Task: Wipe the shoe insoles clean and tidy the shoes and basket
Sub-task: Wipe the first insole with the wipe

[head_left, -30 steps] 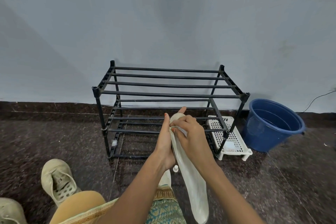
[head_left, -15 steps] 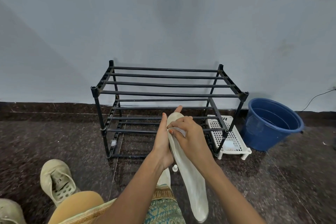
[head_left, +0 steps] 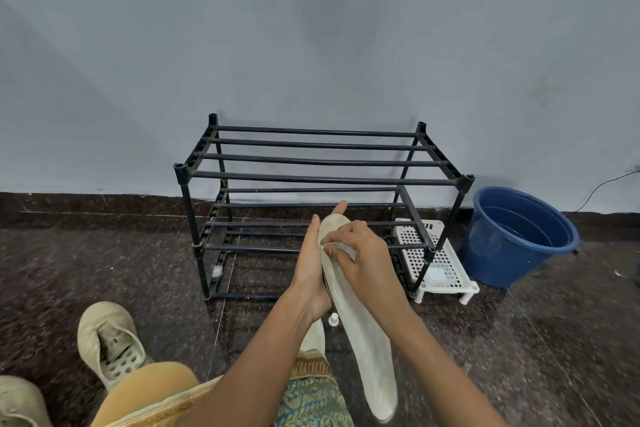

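now mid-wipe: left hand (head_left: 313, 274), fingers (head_left: 339, 209) straight, backs the insole (head_left: 367, 340) held before the rack (head_left: 311, 180), right hand (head_left: 363, 260) pinches a wipe (head_left: 343, 250) at its far tip, so next likely needs strokes toward the near heel.

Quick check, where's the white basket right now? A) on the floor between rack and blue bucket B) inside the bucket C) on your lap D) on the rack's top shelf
A: the white basket stands on the floor between the black rack and the blue bucket.
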### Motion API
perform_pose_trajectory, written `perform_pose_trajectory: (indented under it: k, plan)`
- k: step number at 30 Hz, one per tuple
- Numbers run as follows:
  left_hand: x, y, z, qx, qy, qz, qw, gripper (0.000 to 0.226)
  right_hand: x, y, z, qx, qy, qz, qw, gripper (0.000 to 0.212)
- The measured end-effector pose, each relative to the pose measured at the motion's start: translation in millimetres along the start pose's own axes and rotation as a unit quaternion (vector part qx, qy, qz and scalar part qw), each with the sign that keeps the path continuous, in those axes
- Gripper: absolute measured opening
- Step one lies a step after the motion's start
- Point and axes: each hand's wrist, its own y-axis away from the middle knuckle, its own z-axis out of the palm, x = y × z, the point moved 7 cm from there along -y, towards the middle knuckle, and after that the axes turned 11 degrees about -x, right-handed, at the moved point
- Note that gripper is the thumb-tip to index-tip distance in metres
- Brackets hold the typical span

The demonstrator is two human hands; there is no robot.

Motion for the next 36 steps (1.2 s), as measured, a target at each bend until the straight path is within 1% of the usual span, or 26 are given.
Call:
perform_pose_trajectory:
  k: [2,5,9,12,18,22,25,29,33,36]
  plan:
    - [-1,0,2,-0.011,0.004,-0.001,1.0,0.045,2,-3,-2,0.022,0.032,0.001,0.999,0.015]
    - [-1,1,2,-0.011,0.001,-0.005,1.0,0.046,5,-3,0,0.037,0.038,0.0,0.999,0.013]
    - [2,0,1,0.005,-0.022,0.003,1.0,0.048,5,7,5,0.005,-0.02,0.005,1.0,0.017]
    - [2,1,3,0.001,-0.027,0.003,1.0,0.052,7,8,5,0.011,-0.028,0.005,1.0,0.015]
    - [0,2,8,-0.019,-0.017,-0.005,1.0,0.046,22,-4,-6,0.062,0.043,0.016,0.997,0.012]
    - [0,2,7,-0.018,-0.026,-0.001,1.0,0.047,25,-5,-10,0.085,0.075,0.013,0.993,0.013]
    - [1,2,6,-0.014,-0.034,0.001,0.999,0.048,25,-4,-6,0.082,0.053,0.011,0.995,0.013]
    - [2,2,6,-0.013,-0.061,0.004,0.998,0.05,19,0,10,0.047,0.027,0.008,0.999,0.016]
    - [1,2,7,-0.015,-0.055,0.002,0.998,0.051,18,0,6,0.057,0.031,0.009,0.998,0.015]
    - [0,2,7,-0.017,-0.05,-0.001,0.999,0.05,22,-3,-7,0.094,0.039,0.016,0.995,0.016]
